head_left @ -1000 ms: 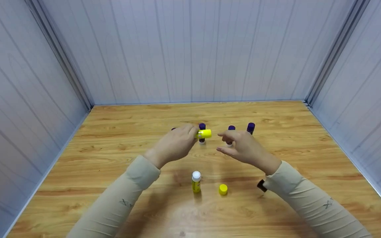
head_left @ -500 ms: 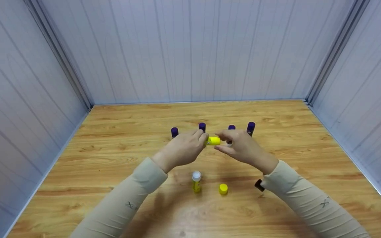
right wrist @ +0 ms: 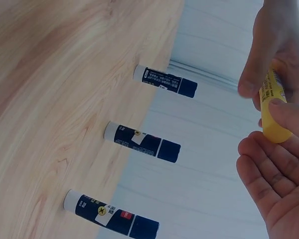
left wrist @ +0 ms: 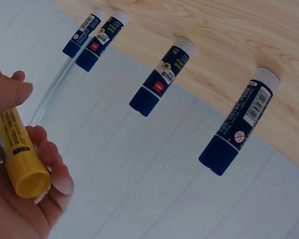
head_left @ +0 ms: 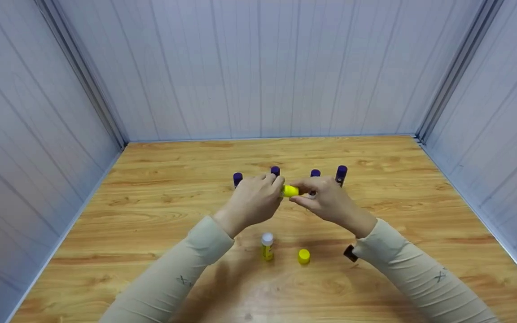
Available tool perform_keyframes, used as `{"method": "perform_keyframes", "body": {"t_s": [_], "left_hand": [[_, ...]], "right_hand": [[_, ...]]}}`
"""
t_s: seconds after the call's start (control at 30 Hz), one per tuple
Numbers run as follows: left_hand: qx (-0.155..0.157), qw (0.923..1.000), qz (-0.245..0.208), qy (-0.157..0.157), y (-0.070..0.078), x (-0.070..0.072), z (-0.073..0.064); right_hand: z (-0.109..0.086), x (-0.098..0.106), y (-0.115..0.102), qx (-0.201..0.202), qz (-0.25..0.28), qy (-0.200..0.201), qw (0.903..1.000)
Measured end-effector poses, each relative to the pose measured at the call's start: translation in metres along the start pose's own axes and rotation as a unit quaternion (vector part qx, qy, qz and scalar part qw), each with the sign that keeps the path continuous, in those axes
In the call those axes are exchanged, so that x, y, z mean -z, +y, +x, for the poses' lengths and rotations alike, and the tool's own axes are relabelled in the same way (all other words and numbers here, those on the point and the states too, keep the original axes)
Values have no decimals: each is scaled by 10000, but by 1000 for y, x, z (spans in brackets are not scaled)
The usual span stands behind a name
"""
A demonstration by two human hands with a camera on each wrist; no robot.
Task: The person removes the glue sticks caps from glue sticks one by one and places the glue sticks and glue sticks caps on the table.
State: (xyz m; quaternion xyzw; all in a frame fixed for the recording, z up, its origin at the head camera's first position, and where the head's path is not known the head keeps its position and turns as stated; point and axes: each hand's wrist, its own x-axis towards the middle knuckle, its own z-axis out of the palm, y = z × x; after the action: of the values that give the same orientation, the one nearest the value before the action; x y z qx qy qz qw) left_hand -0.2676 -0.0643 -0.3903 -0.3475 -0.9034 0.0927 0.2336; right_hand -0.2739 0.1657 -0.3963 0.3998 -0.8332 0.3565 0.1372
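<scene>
My left hand (head_left: 256, 199) grips a yellow glue stick (head_left: 290, 191) held roughly sideways above the table, its yellow end pointing to the right. Printing shows along the body of this yellow glue stick (left wrist: 17, 149) in the left wrist view. My right hand (head_left: 328, 202) meets that end, thumb and fingertips pinching it. In the right wrist view the right thumb (right wrist: 291, 115) lies on the yellow end, with the other fingers beneath. Closer to me, a second yellow glue stick (head_left: 267, 251) with a white top stands upright. To its right sits a loose yellow cap (head_left: 304, 256).
Several dark blue-purple glue sticks (head_left: 341, 174) stand upright in a row behind the hands, white ends down. A small dark object (head_left: 351, 253) shows beside the right cuff. Pale panel walls (head_left: 258, 67) enclose the wooden table (head_left: 173, 166) at the back and sides.
The left hand has moved right and a little nearer to me with the yellow glue stick. Its end now meets the right hand, whose thumb and fingers have come together on it.
</scene>
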Motion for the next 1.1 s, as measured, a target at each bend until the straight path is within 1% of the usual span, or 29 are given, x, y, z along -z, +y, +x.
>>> {"method": "perform_keyframes", "body": {"t_s": [0.1, 0.27, 0.43, 0.6, 0.73, 0.87, 0.93, 1.1], "left_hand": [[145, 9995, 232, 138, 3, 0, 1], [193, 9972, 556, 454, 4, 0, 2], [284, 9957, 574, 674, 6, 0, 2], [330, 9947, 566, 793, 7, -2, 2], [333, 9963, 388, 685, 9, -3, 2], [302, 9987, -29, 412, 9, -2, 2], [272, 9989, -180, 349, 9, -1, 2], [249, 9988, -361, 201, 9, 1, 3]], "right_hand": [[0, -1, -2, -3, 144, 13, 9999], [1, -1, -6, 40, 253, 33, 9997], [1, -1, -8, 85, 298, 45, 9995], [0, -1, -7, 225, 236, -11, 9995], [-2, 0, -6, 366, 140, -83, 9992], [-5, 1, -4, 502, -22, -112, 9987], [-6, 2, -4, 551, -76, -127, 9984], [-7, 4, -5, 592, -186, -153, 9980]]}}
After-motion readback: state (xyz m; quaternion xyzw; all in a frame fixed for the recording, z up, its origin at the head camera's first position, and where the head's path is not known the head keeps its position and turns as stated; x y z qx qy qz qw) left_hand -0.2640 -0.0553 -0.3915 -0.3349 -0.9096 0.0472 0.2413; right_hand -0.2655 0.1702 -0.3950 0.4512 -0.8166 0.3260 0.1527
